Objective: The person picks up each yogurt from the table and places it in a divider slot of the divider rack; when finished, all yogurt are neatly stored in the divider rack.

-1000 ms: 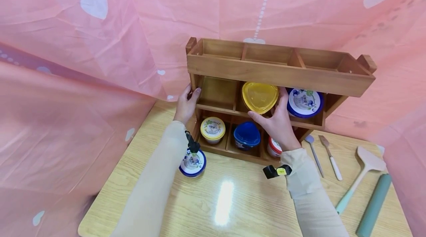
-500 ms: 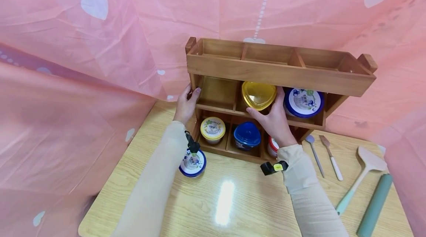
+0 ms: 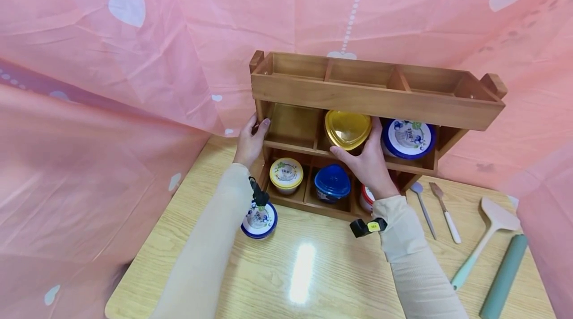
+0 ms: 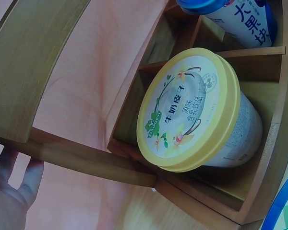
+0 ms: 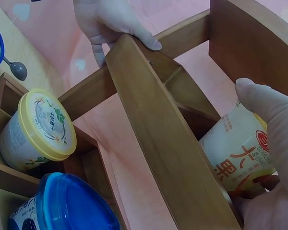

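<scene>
A wooden three-tier rack [image 3: 376, 99] stands at the back of the table. My left hand [image 3: 249, 146] grips its left side at the middle tier, thumb on the inner face, as the right wrist view shows. In the middle compartment of that tier is a tub with a clear yellow lid [image 3: 347, 129]. My right hand [image 3: 370, 165] holds this tub [image 5: 237, 148] from its right and front, thumb at the near side. Right of it sits a blue-rimmed tub [image 3: 409, 138]. The tier's left compartment is bare.
Below stand a yellow-lidded tub [image 3: 286, 174], a blue-lidded tub [image 3: 332, 181] and a red-rimmed tub [image 3: 368, 198]. Another blue-rimmed tub [image 3: 260, 221] is on the table by my left forearm. At right lie a spoon [image 3: 423, 209], a small spatula [image 3: 445, 212], a turner [image 3: 485, 239] and a green roll [image 3: 504, 276].
My right hand has shifted slightly left with the yellow-lidded tub, which now sits a little farther from the blue-rimmed one. My left hand has stayed on the rack.
</scene>
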`<state>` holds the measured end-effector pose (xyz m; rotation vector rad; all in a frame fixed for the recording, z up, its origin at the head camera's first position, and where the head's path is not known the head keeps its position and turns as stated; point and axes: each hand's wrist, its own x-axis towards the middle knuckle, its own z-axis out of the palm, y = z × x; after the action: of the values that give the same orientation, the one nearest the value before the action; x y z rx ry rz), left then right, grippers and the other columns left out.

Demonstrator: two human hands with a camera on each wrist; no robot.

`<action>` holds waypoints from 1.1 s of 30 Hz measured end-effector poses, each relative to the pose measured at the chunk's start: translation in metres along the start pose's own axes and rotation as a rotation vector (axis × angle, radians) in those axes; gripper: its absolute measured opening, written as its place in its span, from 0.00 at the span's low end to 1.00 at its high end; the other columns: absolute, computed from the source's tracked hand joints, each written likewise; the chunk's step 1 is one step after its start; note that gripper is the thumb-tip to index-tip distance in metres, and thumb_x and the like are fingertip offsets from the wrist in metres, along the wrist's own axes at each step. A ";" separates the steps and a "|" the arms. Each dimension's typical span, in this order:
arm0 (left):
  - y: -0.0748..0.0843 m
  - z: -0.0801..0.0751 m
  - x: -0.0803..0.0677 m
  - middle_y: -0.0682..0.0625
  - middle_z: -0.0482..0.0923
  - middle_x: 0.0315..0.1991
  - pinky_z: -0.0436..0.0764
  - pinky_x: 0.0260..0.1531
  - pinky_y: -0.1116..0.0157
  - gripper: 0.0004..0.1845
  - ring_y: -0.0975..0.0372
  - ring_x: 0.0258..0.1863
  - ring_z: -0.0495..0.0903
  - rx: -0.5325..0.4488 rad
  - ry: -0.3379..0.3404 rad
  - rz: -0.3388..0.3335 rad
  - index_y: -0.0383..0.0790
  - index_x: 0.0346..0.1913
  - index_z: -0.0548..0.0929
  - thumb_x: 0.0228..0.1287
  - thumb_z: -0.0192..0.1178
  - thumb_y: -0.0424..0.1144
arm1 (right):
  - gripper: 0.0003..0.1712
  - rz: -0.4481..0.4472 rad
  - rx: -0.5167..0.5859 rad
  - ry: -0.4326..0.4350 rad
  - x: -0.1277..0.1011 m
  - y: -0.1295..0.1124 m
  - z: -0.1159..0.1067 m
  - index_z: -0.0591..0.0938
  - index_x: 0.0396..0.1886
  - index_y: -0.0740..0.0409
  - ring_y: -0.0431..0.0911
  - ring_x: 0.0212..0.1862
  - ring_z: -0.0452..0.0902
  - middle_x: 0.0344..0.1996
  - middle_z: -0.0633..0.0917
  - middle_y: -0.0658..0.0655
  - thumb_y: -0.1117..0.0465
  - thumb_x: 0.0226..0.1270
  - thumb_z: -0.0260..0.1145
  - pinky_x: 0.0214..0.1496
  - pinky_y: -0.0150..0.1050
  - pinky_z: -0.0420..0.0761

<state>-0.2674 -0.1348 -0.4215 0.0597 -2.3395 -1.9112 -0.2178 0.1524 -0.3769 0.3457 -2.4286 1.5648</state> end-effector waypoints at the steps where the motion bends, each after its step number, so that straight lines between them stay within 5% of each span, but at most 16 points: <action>1: 0.000 0.000 0.000 0.49 0.67 0.71 0.70 0.68 0.56 0.31 0.56 0.69 0.69 -0.001 -0.001 0.002 0.62 0.75 0.62 0.72 0.50 0.60 | 0.65 -0.002 -0.001 0.002 0.000 0.000 0.000 0.39 0.77 0.34 0.46 0.77 0.50 0.77 0.49 0.48 0.56 0.56 0.77 0.81 0.44 0.48; 14: 0.000 0.000 0.002 0.50 0.67 0.71 0.70 0.69 0.56 0.31 0.57 0.69 0.69 0.001 -0.007 0.002 0.61 0.75 0.62 0.72 0.50 0.60 | 0.63 -0.004 0.022 -0.021 -0.014 -0.037 -0.001 0.38 0.78 0.54 0.54 0.76 0.49 0.76 0.48 0.61 0.68 0.57 0.74 0.80 0.51 0.48; 33: 0.000 0.000 0.002 0.50 0.67 0.71 0.70 0.68 0.56 0.31 0.57 0.69 0.69 0.006 -0.001 0.001 0.62 0.75 0.62 0.71 0.50 0.61 | 0.59 -0.025 0.070 -0.016 -0.025 -0.054 -0.009 0.43 0.78 0.53 0.53 0.77 0.52 0.75 0.53 0.59 0.71 0.58 0.72 0.77 0.51 0.57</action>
<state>-0.2691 -0.1353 -0.4218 0.0577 -2.3453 -1.9049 -0.1764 0.1407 -0.3351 0.4013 -2.3759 1.6456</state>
